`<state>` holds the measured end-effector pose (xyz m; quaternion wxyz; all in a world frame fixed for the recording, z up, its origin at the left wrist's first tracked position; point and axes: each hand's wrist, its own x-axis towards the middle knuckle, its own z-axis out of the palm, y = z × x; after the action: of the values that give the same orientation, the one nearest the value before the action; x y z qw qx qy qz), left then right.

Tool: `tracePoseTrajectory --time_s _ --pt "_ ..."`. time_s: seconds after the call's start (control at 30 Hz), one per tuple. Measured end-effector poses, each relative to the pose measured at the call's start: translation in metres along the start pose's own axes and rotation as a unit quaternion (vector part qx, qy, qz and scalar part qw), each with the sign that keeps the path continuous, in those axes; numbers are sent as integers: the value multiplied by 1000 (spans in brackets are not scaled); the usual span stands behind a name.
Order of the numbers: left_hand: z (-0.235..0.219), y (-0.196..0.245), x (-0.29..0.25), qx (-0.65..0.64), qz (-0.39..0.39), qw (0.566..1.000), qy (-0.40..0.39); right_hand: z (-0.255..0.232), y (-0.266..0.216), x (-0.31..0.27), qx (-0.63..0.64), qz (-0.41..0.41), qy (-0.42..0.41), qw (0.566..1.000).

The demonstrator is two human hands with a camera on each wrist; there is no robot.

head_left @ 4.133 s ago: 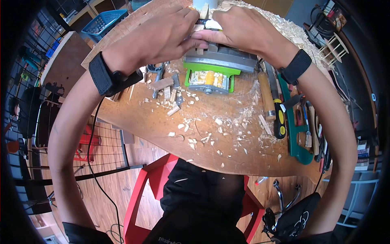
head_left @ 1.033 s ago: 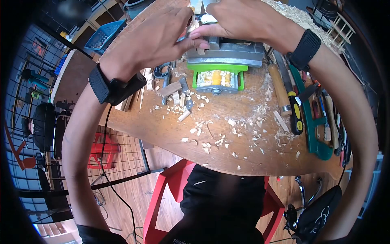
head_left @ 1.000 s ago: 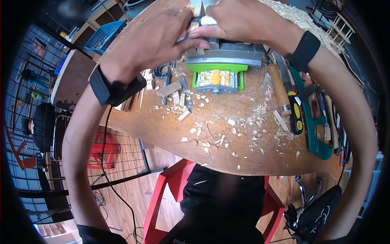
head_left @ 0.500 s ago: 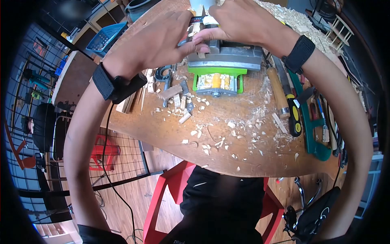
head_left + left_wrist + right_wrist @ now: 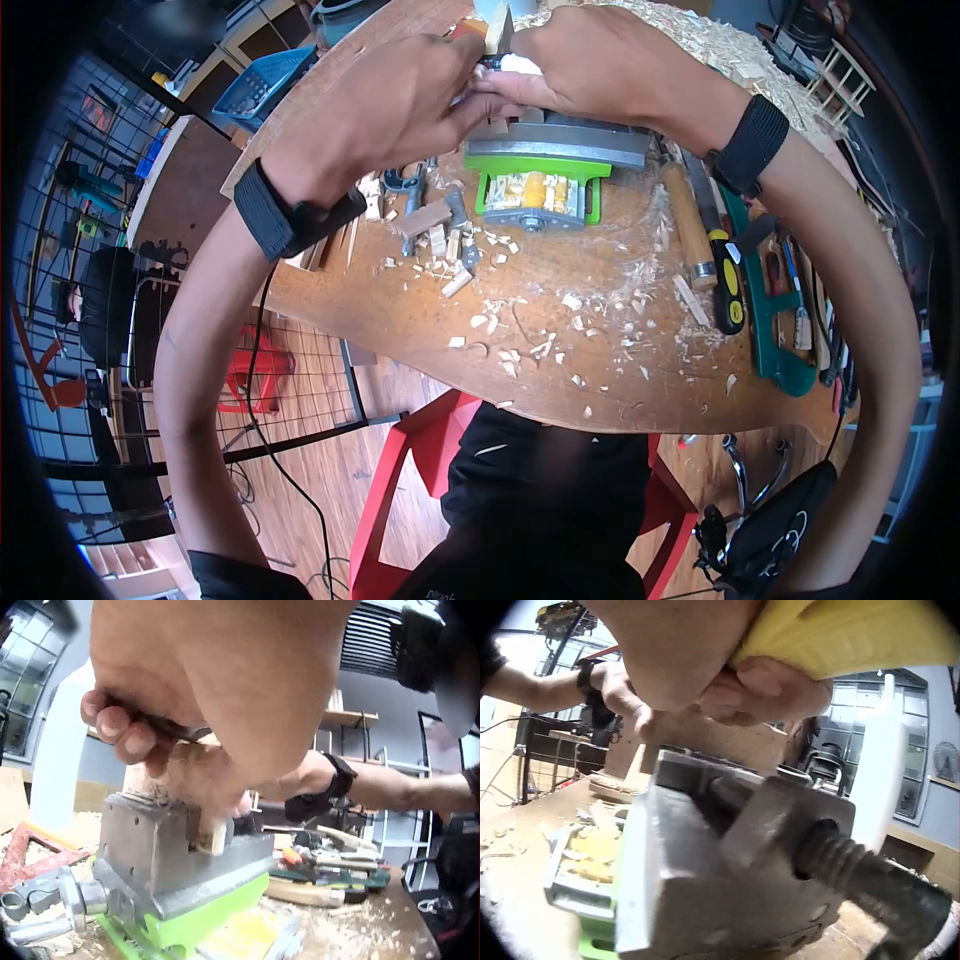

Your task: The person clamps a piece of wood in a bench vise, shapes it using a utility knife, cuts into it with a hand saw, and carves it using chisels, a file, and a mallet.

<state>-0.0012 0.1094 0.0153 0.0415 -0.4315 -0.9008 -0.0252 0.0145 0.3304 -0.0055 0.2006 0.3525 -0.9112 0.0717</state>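
In the head view a grey vise (image 5: 570, 140) on a bright green base stands at the table's far side. A wood block (image 5: 712, 742) sits in its jaws. My left hand (image 5: 390, 105) and right hand (image 5: 600, 70) meet over the vise, thumbs overlapping. Between them shows part of a dark narrow tool (image 5: 490, 62), mostly hidden by the fingers. In the right wrist view curled fingers grip its yellow end (image 5: 855, 637); its exact kind cannot be told. The left wrist view has the left fingers (image 5: 112, 724) curled right above the block.
Wood scraps (image 5: 435, 225) and shavings lie left of and before the vise. To the right are a wooden-handled tool (image 5: 688, 230), a black-and-yellow handle (image 5: 728, 280) and a green tool frame (image 5: 775, 350). A blue basket (image 5: 262, 85) stands beyond the left edge.
Over the last half second both hands have drawn slightly toward the body over the vise, still gripping the tool. Less of its dark bar shows between them. The vise stays put.
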Motion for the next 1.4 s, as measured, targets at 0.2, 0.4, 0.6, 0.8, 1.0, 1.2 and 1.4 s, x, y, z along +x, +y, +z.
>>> tracePoseTrajectory --time_s 0.2,0.4,0.6,0.8,1.0,1.2,1.4 --pt "11 -8 -1 96 117 973 174 -10 -3 1 -60 31 -10 998" --pt "-3 -4 2 43 56 995 68 -11 0 9 -159 27 18 987" --pt "0 -9 3 36 84 991 100 1 4 11 -117 24 10 993" --pt "3 -2 -7 15 52 995 85 1 -7 6 -106 34 7 994" --pt "4 -7 -3 43 84 987 132 -20 1 13 -100 -7 3 995" --pt "5 -14 -1 23 85 990 111 -13 2 12 -107 1 -28 994" --pt "4 -9 -2 2 48 994 102 -12 -2 10 -61 16 -29 998"
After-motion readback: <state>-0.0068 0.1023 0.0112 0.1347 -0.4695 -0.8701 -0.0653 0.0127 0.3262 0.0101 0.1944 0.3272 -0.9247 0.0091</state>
